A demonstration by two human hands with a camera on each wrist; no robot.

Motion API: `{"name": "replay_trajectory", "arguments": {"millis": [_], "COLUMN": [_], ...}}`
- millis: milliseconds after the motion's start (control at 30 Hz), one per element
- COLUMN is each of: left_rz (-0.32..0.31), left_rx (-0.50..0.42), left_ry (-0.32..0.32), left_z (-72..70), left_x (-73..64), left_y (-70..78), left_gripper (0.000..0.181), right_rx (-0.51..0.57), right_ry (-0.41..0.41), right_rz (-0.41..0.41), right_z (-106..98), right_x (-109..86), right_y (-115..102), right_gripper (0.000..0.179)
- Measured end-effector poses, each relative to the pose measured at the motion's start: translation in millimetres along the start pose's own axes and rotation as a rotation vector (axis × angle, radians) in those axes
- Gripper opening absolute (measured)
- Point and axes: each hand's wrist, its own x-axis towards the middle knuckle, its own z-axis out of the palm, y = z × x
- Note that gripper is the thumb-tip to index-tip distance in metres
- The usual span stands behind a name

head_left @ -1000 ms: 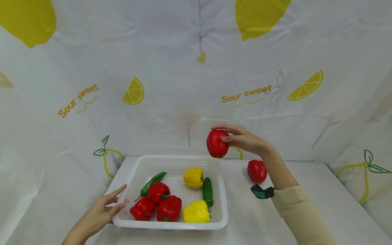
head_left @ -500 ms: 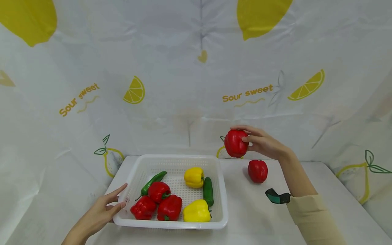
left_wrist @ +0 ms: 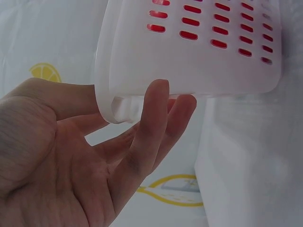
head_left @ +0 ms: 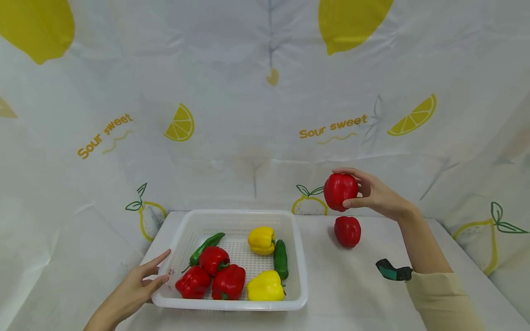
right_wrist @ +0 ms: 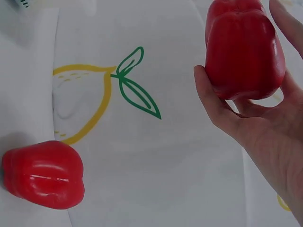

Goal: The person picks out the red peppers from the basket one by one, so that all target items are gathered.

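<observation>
In the head view, my right hand (head_left: 378, 196) holds a red bell pepper (head_left: 337, 189) above the table, thumb on the near side and fingers over the top. The right wrist view shows this pepper (right_wrist: 244, 52) gripped between thumb and fingers. Below it, a second red bell pepper (head_left: 348, 231) lies on the table. At the left corner of a white plastic basket (head_left: 232, 304), my left hand (head_left: 126, 292) pinches the rim. The left wrist view has the thumb over the rim and the fingers outside the basket wall (left_wrist: 208, 71).
Inside the basket lie several red bell peppers (head_left: 229, 281), two yellow bell peppers (head_left: 265, 286), a long green chili pepper (head_left: 205, 249) and a dark green vegetable (head_left: 280, 259). A lemon-printed white sheet (head_left: 232, 170) hangs behind the white table (head_left: 331, 294).
My right hand has moved to the right with the red bell pepper, from by the basket's far right corner to above the pepper on the table. The left hand stays at the rim.
</observation>
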Motion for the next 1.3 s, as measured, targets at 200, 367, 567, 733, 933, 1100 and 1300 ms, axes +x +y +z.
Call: {"name": "replay_trajectory", "arguments": {"millis": [200,367,567,733,933,1100,1300], "left_rz": [0.002,0.006,-0.018,-0.003,-0.010,-0.019,-0.037], "left_rx": [-0.003,0.004,0.019,0.020,0.017,0.021,0.020], "left_ry": [0.001,0.002,0.021,0.020,0.021,0.020,0.025], "left_z": [0.5,0.0,0.4,1.3,2.2,2.2,2.3], "left_x": [-1.0,-1.0,-0.2,-0.6,-0.4,0.4,0.6], "left_y": [0.0,0.1,-0.5,0.5,2.1,3.3,3.8], "left_gripper": [0.080,0.079,0.079,0.078,0.078,0.078,0.079], "right_rx": [-0.021,-0.031,-0.075,-0.120,-0.132,-0.133,-0.126], "right_ry": [0.028,0.061,0.072,0.105,0.117,0.111,0.095], "right_rz": [0.022,0.052,0.072,0.137,0.224,0.286,0.329], "right_z": [-9,-16,-24,-29,-34,-38,-38], "right_x": [-13.6,-25.9,-39.3,-49.4,-61.1,-68.6,-75.3], "right_y": [9,15,30,48,68,84,103], "right_gripper": [0.086,0.083,0.078,0.082,0.090,0.092,0.095]}}
